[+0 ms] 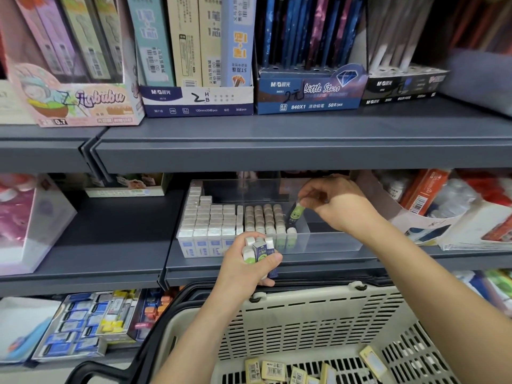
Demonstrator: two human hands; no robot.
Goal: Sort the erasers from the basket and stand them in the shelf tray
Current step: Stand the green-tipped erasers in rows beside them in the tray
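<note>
At centre right, the right hand (333,202) pinches a tilted green-sleeved white eraser (297,213) by its top inside the clear plastic shelf tray (332,243). At lower centre, the left hand (243,273) curls round a bundle of similar erasers (259,250), perhaps four, above the cream slotted basket (304,314).

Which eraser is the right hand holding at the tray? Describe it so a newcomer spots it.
Find the clear tray on the middle shelf, above the cream basket. Just right of its packed eraser rows, the right hand pinches one eraser. Unlike the upright white-topped neighbours, it is tilted, with a green sleeve showing.
</note>
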